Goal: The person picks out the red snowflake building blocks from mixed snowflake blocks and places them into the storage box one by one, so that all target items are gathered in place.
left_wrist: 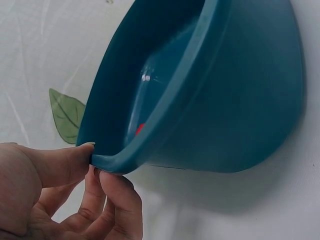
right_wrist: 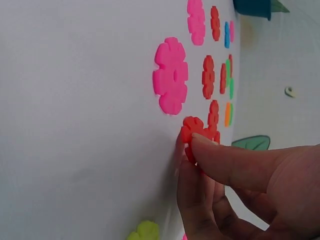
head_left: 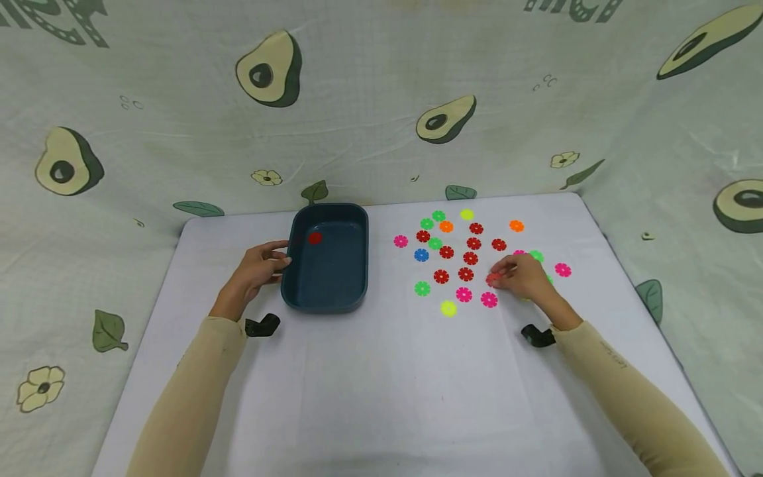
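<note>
A dark blue rectangular tub (head_left: 324, 291) stands left of the table's middle, with a red notched disc (head_left: 314, 238) on its floor. My left hand (head_left: 260, 266) pinches the tub's left rim; in the left wrist view the thumb lies on top of the rim and the fingers below it. Over the scattered discs at the right, my right hand (head_left: 521, 277) pinches a red flower-shaped disc (right_wrist: 192, 129) between thumb and fingers, close to the tabletop. Several more red discs (head_left: 465, 273) lie just left of that hand. A pink disc (head_left: 489, 299) is below its fingertips.
Green (head_left: 422, 288), yellow (head_left: 448, 309), orange (head_left: 516, 226) and pink discs lie flat among the red ones, along with a blue disc (head_left: 421, 254). White cloth covers the table (head_left: 369, 397). Behind it hangs an avocado-print sheet (head_left: 357, 152).
</note>
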Tool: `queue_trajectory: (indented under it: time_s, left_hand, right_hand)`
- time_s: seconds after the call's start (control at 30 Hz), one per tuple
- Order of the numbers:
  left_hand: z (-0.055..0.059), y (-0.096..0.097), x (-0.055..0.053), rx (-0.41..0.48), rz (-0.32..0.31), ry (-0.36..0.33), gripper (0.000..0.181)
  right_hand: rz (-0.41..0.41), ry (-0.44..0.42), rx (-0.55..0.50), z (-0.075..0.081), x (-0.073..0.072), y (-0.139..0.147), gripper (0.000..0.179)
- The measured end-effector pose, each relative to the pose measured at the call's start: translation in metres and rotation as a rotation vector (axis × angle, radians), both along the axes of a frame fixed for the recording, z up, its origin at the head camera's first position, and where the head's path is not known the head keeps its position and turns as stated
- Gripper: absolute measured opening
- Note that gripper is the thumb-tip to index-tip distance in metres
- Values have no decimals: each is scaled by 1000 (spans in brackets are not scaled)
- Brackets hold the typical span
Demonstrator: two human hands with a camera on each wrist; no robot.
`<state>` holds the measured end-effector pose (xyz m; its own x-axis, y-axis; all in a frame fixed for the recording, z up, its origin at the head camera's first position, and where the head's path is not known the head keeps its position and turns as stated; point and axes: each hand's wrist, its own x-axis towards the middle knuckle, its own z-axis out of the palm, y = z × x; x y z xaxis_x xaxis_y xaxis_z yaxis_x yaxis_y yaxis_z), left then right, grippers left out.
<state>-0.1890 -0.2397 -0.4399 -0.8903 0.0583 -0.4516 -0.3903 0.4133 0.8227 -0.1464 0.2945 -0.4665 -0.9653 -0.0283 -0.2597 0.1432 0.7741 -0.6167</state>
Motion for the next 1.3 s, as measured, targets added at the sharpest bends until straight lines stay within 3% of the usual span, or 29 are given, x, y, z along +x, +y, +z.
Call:
queue_trajectory:
  time_s: [0.2,0.37,0.8,1.1,1.3]
  left_hand:
    - [0,0,1,16,5,1,59]
    - [-1,2,1,33,3,-9,59]
    - [-2,3,2,32,18,-13,59]
    - [-3,3,3,38,17,-3,58]
    - [-3,2,3,42,21,-3,58]
  right_hand:
    - [16,-34,-37,8,-2,1,21]
    - [7,-41,-105,22,-6,-9,27]
    - [-19,-97,-327,45,-30,-66,34]
    - [46,-87,-428,50,-40,-102,32]
    - [85,-71,-439,52,-45,-125,29]
